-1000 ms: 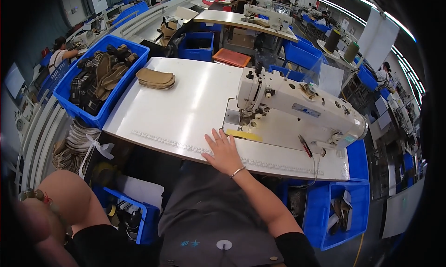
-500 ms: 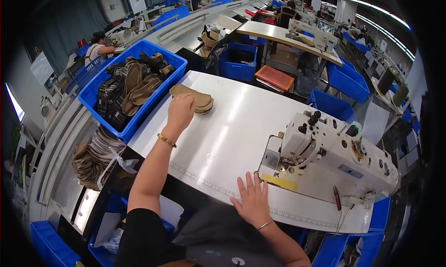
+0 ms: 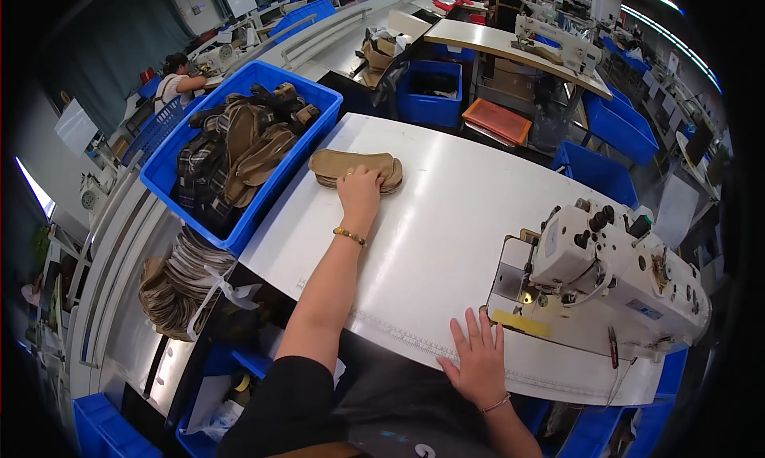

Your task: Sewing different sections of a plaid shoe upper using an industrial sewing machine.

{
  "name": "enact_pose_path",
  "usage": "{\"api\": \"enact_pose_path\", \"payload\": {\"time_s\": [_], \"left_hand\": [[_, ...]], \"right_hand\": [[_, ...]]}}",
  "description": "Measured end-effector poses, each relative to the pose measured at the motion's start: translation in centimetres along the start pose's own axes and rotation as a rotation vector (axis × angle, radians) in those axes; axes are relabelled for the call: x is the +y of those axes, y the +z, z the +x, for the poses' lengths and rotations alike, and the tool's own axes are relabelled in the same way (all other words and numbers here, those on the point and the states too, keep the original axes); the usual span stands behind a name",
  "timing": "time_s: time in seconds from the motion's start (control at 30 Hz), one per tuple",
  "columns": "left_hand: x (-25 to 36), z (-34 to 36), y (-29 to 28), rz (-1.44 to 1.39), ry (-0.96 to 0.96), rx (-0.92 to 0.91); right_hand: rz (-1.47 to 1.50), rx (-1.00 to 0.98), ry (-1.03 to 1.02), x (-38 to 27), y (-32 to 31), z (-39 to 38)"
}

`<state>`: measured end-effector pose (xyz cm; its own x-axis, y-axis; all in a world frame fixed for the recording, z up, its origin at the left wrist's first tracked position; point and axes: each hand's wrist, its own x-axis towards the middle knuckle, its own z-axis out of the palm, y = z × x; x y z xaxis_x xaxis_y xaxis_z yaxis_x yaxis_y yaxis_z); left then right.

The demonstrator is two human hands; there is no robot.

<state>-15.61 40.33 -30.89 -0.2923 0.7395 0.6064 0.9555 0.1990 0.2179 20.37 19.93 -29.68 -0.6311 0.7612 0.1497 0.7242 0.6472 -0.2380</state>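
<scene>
A stack of brown, rounded-end fabric pieces [image 3: 351, 162] lies on the white sewing table [image 3: 422, 243], close to the blue bin. My left hand [image 3: 360, 195] bends its fingers over the stack's near edge, towards the right end; how many layers they grip is hidden. Flat on the table's front part rests my right hand [image 3: 481, 366], fingers spread and nothing in it. Just beyond those fingertips is a yellow strip [image 3: 519, 322] at the base of a white sewing machine [image 3: 594, 255].
Left of the table stands a blue bin [image 3: 280, 179] heaped with brown and plaid fabric parts. Below it is a tied fabric bundle [image 3: 171, 287]. Small red-and-black snips [image 3: 613, 346] lie at the table's right. A co-worker [image 3: 177, 84] sits at far left.
My left hand has shifted from the stack's left part to its right part, its fingers now down on the near edge. My right hand stays flat. The whole view has swung slightly.
</scene>
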Motion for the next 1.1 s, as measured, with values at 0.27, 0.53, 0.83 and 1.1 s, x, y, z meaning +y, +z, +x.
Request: {"api": "enact_pose_path", "payload": {"time_s": [0.27, 0.53, 0.83, 1.1], "left_hand": [[-1.7, 0.8, -1.2, -0.121, -0.085, -0.217], [-15.9, 4.9, -13.8, 0.388, -0.624, 0.309], [-18.1, 6.3, -12.1, 0.331, -0.380, -0.123], [-21.8, 2.8, -14.9, 0.261, -0.407, -0.299]], "right_hand": [[0.020, -0.016, 0.022, -0.4, 0.0, 0.1], [0.017, -0.007, 0.009, -0.6, 0.1, -0.1], [0.013, -0.006, 0.018, -0.2, 0.2, 0.1], [0.017, 0.005, 0.002, -0.4, -0.1, 0.1]]}}
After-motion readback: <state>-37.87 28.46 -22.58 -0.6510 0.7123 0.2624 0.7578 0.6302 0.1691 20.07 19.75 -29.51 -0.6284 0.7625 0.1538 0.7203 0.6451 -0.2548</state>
